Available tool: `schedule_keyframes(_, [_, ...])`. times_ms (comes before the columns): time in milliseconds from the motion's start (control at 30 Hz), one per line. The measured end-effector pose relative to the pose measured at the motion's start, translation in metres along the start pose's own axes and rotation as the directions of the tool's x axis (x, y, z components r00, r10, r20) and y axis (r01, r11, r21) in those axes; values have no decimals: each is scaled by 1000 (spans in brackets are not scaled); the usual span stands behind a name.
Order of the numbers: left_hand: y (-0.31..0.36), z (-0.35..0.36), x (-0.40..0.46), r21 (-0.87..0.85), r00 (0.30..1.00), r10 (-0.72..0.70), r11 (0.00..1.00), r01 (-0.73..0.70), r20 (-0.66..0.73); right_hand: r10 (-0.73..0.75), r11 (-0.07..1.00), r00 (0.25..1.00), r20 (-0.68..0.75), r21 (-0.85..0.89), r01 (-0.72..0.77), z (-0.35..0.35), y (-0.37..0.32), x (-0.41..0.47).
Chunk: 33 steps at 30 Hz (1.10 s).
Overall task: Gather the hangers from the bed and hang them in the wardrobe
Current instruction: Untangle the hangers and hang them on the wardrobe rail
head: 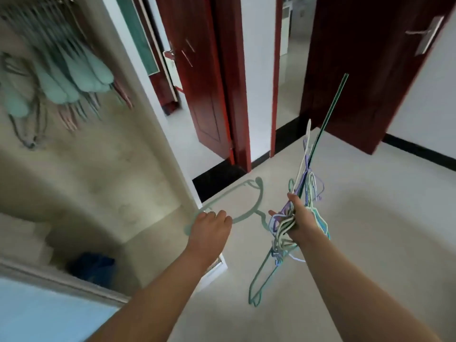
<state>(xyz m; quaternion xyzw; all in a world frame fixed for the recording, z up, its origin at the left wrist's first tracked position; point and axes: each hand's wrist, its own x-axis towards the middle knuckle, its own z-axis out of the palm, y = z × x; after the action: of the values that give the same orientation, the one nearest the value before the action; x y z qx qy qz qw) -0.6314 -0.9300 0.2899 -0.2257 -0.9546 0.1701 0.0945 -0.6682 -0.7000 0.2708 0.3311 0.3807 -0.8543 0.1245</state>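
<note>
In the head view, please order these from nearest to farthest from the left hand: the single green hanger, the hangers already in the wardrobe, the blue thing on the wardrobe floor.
From the left hand:
1. Single green hanger: held in its fingers.
2. Blue thing: lower left, on the wardrobe floor.
3. Hung hangers: upper left, high in the wardrobe.

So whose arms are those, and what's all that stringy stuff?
Those are a person's own arms. The camera sits on their head, so you see what they see, looking down. The left hand holds one pale green hanger. The right hand grips a tangled bunch of hangers, green, purple and cream. On the left is the open wardrobe, where more hangers already hang, blurry. Ahead are dark red doors and a pale floor.
</note>
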Motion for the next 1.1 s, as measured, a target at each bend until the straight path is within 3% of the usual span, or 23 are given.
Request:
schedule_keyframes(200, [-40,9,-19,9,991,-82,996,84,-107,128,992,987,98,-6,-128,63,-9,18])
schedule_keyframes(433, [-91,12,-67,-36,959,-159,987,155,-237,136,987,990,31,-95,-132,106,-2,7])
schedule_keyframes(567, [-133,8,-101,-154,954,-294,947,282,-61,106,989,992,65,-114,-98,113,30,-2])
schedule_keyframes(700, [-192,-1,-146,-379,861,-461,773,508,214,72,996,991,108,-57,-66,129,79,-18])
schedule_keyframes(800, [-246,-13,-180,-561,807,-505,589,582,306,28,999,995,95,15,-29,161,108,-42])
schedule_keyframes(900, [-292,-20,-204,-763,776,-587,385,519,231,-39,994,988,151,110,22,201,133,-73])
schedule_keyframes(1000, [-312,-37,-211,-876,741,-649,243,417,173,-82,976,972,220,217,33,235,154,-95])
schedule_keyframes(1100, [-321,-61,-214,-935,757,-604,54,351,250,-125,968,958,258,246,60,264,168,-107])
